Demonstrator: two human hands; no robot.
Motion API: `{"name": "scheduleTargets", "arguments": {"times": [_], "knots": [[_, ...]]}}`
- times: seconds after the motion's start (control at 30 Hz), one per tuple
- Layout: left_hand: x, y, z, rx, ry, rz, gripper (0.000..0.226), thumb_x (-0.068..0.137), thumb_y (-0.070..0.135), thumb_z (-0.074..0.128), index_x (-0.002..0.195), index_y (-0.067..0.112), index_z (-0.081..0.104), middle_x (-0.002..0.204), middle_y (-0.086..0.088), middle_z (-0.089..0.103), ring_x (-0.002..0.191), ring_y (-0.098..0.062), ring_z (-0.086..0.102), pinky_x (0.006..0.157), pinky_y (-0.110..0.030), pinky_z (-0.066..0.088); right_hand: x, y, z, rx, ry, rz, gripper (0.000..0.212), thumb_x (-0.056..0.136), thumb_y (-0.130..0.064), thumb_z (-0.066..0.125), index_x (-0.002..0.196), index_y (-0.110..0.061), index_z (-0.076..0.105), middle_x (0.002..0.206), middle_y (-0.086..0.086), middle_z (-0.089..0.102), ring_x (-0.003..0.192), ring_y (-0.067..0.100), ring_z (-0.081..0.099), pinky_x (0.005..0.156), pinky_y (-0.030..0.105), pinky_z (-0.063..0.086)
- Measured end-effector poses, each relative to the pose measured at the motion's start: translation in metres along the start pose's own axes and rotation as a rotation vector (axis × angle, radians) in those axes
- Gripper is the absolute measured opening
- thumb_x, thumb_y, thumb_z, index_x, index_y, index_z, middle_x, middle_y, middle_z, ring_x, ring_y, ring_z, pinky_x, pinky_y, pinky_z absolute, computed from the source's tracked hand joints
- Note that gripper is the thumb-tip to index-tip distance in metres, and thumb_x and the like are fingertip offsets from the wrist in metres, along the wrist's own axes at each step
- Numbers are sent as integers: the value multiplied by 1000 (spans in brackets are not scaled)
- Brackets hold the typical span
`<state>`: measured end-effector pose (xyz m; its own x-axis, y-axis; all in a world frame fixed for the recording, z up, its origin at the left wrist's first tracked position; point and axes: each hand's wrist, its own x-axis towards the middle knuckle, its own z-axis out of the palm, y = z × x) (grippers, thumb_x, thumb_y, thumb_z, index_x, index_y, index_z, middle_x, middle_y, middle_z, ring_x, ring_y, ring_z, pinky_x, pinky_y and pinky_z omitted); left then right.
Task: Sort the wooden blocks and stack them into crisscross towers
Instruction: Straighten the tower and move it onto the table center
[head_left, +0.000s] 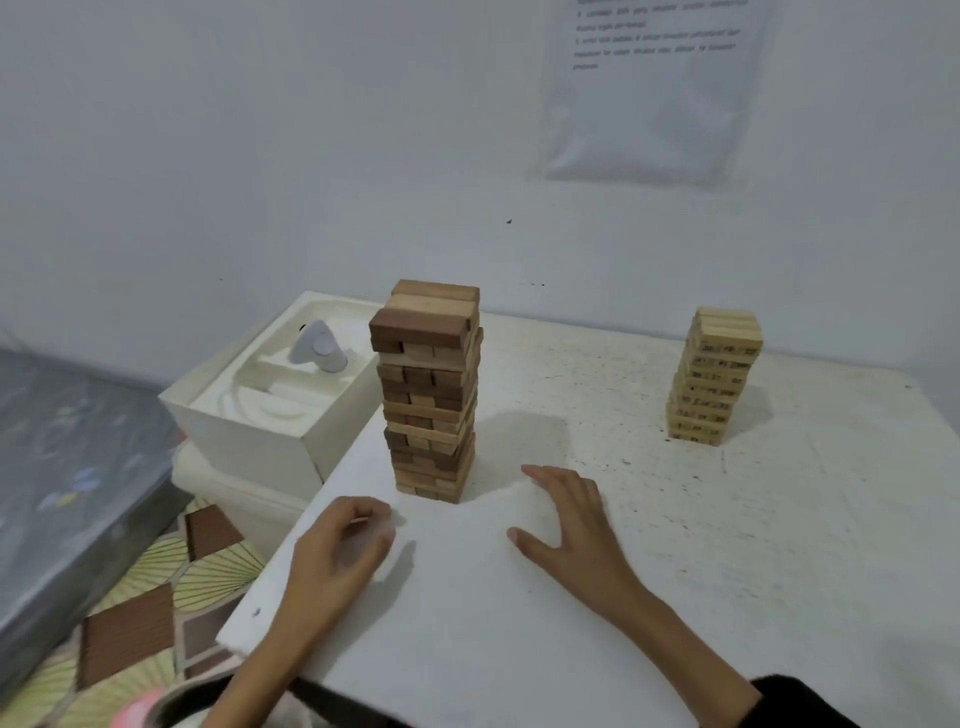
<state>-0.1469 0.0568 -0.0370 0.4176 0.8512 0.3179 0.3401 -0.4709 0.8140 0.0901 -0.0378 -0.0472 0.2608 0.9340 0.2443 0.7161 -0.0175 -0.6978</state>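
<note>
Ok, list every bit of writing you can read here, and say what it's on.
Sheet on the wall: several lines of print, too blurred to read.
Pale block tower: dark printed marks on the block sides, too small and blurred to read.
Brown block tower: no writing visible.
Nothing here can be quoted.

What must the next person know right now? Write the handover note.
Left hand: above the table near its left edge, fingers curled, blurred; unclear whether it holds anything.
Right hand: flat and open on the table.
Brown tower stands just beyond both hands; pale tower stands far right.
Done: both towers built; no loose blocks visible on the table.
Left: probably only squaring the brown tower's offset upper layers.
</note>
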Motion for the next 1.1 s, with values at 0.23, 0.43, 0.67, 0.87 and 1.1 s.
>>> {"name": "scheduleTargets", "arguments": {"times": [0.23, 0.43, 0.67, 0.87, 1.1], "knots": [[29, -11, -3, -28, -16, -109, 56, 69, 47, 66, 116, 22, 52, 121, 9, 55, 108, 3, 52, 86, -8, 41, 28, -28, 31, 12, -17, 20, 92, 78, -44, 71, 147, -24, 13, 143, -3, 27, 130, 11, 21, 102, 19, 24], [55, -23, -12, -79, -289, -125, 100, 55, 62, 74, 139, 27, 31, 138, 15, 39, 121, 15, 38, 94, -1, 33, 46, -31, 35, 55, -72, 73, 104, 73, -46, 74, 148, -28, 5, 149, -3, 22, 135, 14, 18, 108, 30, 25], [80, -30, -9, -223, -417, -56, 84, 68, 6, 83, 141, 8, 39, 140, -4, 51, 131, -13, 46, 111, -29, 35, 58, -31, 39, 83, -62, 99, 103, 68, -39, 80, 147, -23, 18, 139, 1, 40, 127, 17, 35, 100, 38, 41], [86, -25, 1, -241, -388, -51, 60, 64, -8, 80, 116, 15, 61, 114, 14, 68, 113, -8, 60, 94, -17, 44, 63, -29, 46, -15, 28, 81, 86, 63, -43, 82, 136, -20, 41, 128, 0, 53, 116, 19, 45, 95, 37, 42], [87, -19, 4, -245, -327, -89, 51, 62, -12, 80, 102, 17, 67, 94, 14, 73, 94, -5, 67, 80, -15, 49, 64, -28, 46, 10, 62, 101, 83, 61, -40, 84, 132, -21, 46, 125, -2, 56, 113, 16, 46, 95, 39, 43]]}}
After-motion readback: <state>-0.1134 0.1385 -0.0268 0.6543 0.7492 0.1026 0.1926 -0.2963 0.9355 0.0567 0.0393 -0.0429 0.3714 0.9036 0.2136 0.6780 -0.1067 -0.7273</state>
